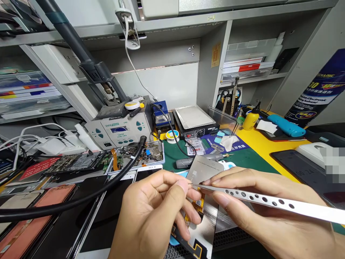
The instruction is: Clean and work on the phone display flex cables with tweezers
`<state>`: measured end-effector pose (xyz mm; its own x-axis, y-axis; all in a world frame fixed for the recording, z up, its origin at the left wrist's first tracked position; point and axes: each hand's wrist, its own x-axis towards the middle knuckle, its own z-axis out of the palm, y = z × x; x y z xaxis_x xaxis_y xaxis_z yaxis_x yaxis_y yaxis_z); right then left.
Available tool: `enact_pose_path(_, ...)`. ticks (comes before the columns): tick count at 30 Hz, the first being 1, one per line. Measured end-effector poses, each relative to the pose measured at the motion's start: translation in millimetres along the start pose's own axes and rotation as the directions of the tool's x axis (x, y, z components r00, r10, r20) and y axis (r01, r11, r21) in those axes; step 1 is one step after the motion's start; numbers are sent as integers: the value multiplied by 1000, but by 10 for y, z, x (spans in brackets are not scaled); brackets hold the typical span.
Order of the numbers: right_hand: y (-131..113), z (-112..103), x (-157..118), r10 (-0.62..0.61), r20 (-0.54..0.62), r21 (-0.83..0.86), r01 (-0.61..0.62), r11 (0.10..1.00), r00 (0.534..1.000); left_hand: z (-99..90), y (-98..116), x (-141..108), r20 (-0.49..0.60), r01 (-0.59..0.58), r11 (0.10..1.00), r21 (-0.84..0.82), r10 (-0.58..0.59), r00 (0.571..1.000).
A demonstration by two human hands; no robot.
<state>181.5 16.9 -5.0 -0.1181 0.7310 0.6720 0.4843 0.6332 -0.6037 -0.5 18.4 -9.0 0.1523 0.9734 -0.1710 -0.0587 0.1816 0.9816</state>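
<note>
Between the thumb and fingers of my right hand (269,219) is a pair of perforated metal tweezers (272,202), its tips pointing left. My left hand (159,205) is closed in a pinch, thumb against forefinger. Something tiny and thin sticks out of that pinch and meets the tweezer tips; its kind is too small to make out. Under both hands lies a phone screen panel (208,219), silvery back up, with an orange flex cable (199,202) on it. My left fingers partly hide the panel and cable.
A thick black hose (115,180) arcs across the left side from the rework station (121,126). Several phones (56,205) lie at left beside a tray of boards (159,151). Behind are a grey pen-shaped tool (188,162) and a heating plate (196,120); a phone (304,172) lies right.
</note>
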Motion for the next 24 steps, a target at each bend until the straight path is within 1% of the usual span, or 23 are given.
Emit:
enact_pose_path(6,21,4,9,-34,34,9,34,999,999,-9,-9,-18,12,11,1000,-20,-11,1000)
enact_pose_path(12,0,-40,5,-37,-18,-24,36,999,999,-3,-5,11,10,1,1000,-22,-1,1000)
enact_pose_path(15,-24,-34,31,-42,-53,-64,39,997,998,-4,2,17,14,3,1000,-18,-3,1000)
enact_pose_path(18,-36,-14,47,-22,-66,-57,18,998,998,-10,5,7,5,7,1000,-6,-7,1000)
enact_pose_path(24,-21,-22,29,-40,-20,-59,39,998,999,-1,14,-2,6,1,1000,-11,-1,1000)
